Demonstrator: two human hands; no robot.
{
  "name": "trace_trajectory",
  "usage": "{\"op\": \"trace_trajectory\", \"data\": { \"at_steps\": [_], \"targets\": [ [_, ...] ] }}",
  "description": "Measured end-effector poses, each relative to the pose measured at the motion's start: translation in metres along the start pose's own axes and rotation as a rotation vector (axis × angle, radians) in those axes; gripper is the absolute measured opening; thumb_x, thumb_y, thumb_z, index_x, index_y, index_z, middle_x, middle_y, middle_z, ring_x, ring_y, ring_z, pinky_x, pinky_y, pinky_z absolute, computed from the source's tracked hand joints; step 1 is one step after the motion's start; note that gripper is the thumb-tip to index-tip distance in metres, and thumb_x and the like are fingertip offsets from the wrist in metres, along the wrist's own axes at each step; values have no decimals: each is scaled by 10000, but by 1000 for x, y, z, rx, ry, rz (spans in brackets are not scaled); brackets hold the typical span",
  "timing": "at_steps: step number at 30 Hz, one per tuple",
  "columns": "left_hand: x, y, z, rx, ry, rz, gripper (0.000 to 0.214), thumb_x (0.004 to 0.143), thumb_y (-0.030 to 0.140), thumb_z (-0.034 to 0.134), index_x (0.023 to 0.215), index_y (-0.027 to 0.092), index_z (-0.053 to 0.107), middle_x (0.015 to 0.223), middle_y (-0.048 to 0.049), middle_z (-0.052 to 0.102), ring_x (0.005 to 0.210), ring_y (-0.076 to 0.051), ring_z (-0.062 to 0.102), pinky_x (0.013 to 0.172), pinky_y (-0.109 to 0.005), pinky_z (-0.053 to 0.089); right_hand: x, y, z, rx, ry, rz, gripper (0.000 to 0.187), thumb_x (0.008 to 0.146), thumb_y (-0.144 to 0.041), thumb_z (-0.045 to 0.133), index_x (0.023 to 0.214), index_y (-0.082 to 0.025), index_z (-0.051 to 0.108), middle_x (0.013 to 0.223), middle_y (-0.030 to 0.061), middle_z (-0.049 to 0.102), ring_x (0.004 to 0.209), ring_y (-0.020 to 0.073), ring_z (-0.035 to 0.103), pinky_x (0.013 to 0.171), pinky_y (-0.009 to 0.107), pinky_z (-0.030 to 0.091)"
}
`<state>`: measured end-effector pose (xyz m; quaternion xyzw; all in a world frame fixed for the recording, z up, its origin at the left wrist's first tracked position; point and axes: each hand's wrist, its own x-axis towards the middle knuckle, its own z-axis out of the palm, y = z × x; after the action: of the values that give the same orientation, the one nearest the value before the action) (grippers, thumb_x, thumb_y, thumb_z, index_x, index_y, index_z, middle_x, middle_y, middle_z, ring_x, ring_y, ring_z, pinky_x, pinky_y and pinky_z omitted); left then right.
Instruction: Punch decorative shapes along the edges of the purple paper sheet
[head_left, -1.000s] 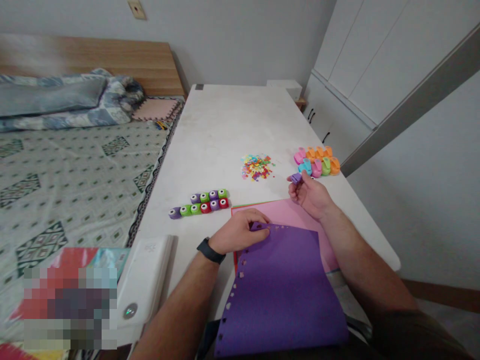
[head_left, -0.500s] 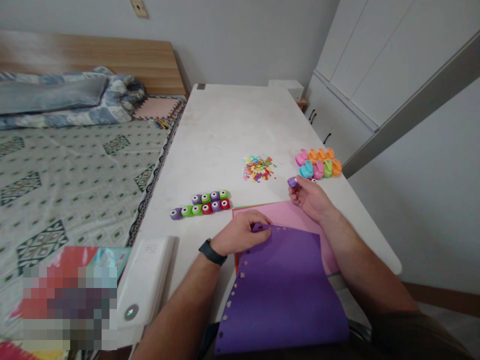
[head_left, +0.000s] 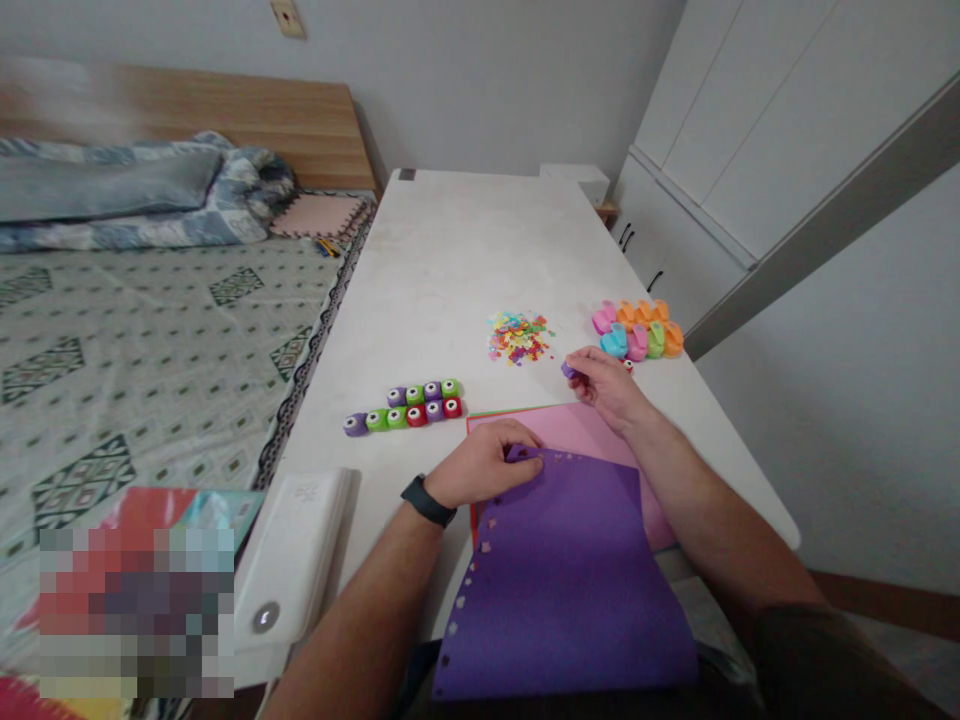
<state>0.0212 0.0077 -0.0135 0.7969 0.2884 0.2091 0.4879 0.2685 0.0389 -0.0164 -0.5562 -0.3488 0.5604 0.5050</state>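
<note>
The left hand (head_left: 487,462) pins the purple sheet (head_left: 570,580) at its far corner on the near bench (head_left: 450,260); its left edge is already punched. The right hand (head_left: 600,380) pinches what looks like a small purple punch (head_left: 568,370) beside the confetti pile (head_left: 517,336). Most of the sheet remains uncut.

Two bare forearms, one with a dark wristband

The person's left hand (head_left: 487,465) carries a black, smooth-banded wristwatch (head_left: 427,501) at the wrist, toward 7 o'clock from the knuckles. The right hand (head_left: 604,385) wears nothing. Both forearms are uncovered; a dark sleeve edge (head_left: 817,650) shows at 5 o'clock.
</note>
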Motion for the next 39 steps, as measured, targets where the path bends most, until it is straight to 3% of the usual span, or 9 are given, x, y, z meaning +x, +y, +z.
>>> {"op": "trace_trajectory", "data": {
  "at_steps": [7, 14, 19, 28, 39],
  "targets": [
    [0, 0, -1, -16, 2, 1, 151, 858, 253, 671, 946, 180, 768, 1031, -71, 769, 959, -186, 683, 934, -294, 508, 8, -8, 11, -4, 69, -22, 343, 721, -448, 814, 775, -221, 563, 583, -48, 584, 447, 58, 436, 398, 185, 233],
    [0, 0, 0, -28, 5, 11, 147, 863, 243, 662, 939, 172, 765, 1033, -72, 768, 955, -183, 682, 927, -293, 506, 15, -10, 18, 30, -13, -3, 323, 750, -463, 800, 808, -189, 637, 657, 0, 628, 504, 67, 484, 403, 191, 269],
    [0, -1, 0, -29, 4, 7, 159, 867, 247, 660, 956, 172, 768, 1033, -71, 768, 953, -183, 682, 917, -292, 506, 22, 1, 16, -6, -16, -26, 354, 740, -482, 813, 779, -188, 620, 630, -2, 618, 469, 58, 443, 381, 179, 214],
    [0, 0, -1, -14, -3, 9, 161, 872, 243, 657, 954, 162, 768, 1025, -73, 768, 944, -184, 679, 910, -292, 504, 23, 8, 15, -85, 24, -37, 367, 704, -467, 838, 807, -189, 620, 612, -12, 626, 450, 49, 459, 383, 150, 264],
    [1, -1, 0, 0, 5, 21, 175, 872, 246, 658, 973, 156, 769, 1025, -75, 768, 944, -181, 680, 909, -286, 505, 29, 7, 8, 33, 67, -55, 403, 730, -544, 793, 789, -188, 613, 632, -15, 611, 434, 53, 450, 340, 168, 228]
  ]
}}
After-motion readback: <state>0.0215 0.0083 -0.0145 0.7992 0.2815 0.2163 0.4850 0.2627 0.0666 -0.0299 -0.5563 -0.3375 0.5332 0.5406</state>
